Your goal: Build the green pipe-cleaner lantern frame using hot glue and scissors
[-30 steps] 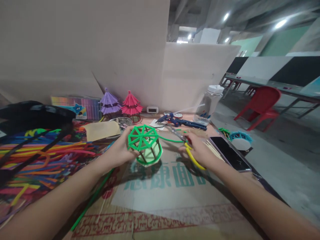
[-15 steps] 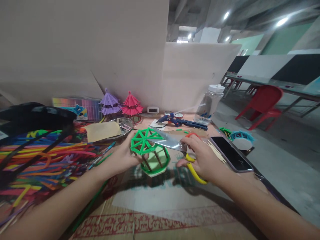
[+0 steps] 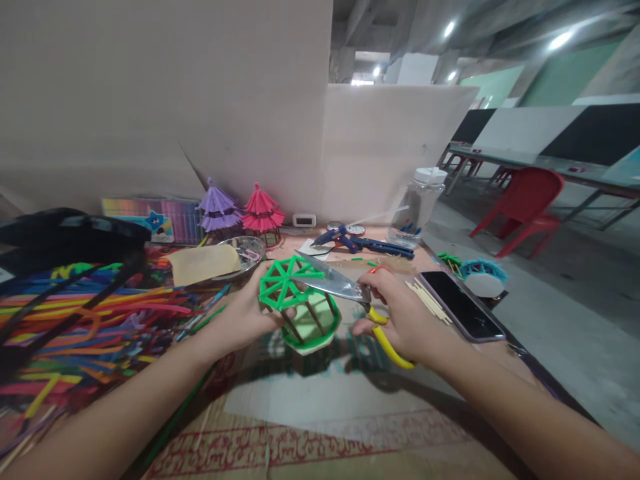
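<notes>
- Two bare hands, both closed on things, over a flat brown cardboard sheet (image 3: 300, 460) with a red printed border.
- In the grip of the left hand (image 3: 250, 310): a small green many-sided frame (image 3: 289, 280), spoked on top, with dark posts and a pale green base; held tilted, between the hands.
- In the grip of the right hand (image 3: 400, 310): metal scissors (image 3: 345, 288) with yellow and orange handles, blades pointing left across the frame's top edge; contact impossible to tell.
- Left of the left hand: a heap of multicoloured strips (image 3: 110, 313).
- Beyond it: purple (image 3: 217, 208) and pinkish-red (image 3: 261, 208) tiered models.
- Beyond the right hand: a dark blue glue gun (image 3: 335, 238) and a clear bottle (image 3: 414, 210).
- Just right of it: pale thin sticks (image 3: 429, 300), then a black-screened phone (image 3: 460, 307).
</notes>
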A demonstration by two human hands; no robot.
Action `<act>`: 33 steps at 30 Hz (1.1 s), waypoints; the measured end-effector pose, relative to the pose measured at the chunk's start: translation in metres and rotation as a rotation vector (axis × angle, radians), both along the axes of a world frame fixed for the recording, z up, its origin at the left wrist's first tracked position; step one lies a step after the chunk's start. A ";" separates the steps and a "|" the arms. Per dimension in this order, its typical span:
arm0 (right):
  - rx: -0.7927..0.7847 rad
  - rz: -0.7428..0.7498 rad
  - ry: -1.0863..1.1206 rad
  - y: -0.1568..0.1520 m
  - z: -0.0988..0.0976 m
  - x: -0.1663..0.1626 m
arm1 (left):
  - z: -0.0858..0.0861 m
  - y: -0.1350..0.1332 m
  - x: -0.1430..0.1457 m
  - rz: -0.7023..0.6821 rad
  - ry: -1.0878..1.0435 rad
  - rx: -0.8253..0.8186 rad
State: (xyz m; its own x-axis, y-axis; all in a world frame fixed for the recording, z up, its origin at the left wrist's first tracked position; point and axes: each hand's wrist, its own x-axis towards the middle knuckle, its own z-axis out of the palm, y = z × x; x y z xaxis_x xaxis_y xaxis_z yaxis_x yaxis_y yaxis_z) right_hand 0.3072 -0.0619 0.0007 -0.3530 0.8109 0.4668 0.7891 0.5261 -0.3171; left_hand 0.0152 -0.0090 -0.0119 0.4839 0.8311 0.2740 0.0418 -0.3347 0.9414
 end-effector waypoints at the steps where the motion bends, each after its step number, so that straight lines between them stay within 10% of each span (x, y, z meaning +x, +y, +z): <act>1: 0.002 0.005 0.000 0.000 0.000 0.000 | 0.001 0.000 0.000 -0.006 0.011 0.011; 33: -0.029 -0.058 0.091 0.001 -0.006 0.000 | -0.004 -0.003 -0.002 -0.035 -0.041 -0.075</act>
State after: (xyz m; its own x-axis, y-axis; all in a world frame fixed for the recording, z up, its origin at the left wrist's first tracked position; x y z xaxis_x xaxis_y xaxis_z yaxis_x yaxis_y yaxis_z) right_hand 0.3068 -0.0610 -0.0051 -0.2620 0.8423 0.4710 0.7854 0.4698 -0.4032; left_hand 0.0136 -0.0119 -0.0157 0.5031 0.8326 0.2316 -0.0074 -0.2638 0.9645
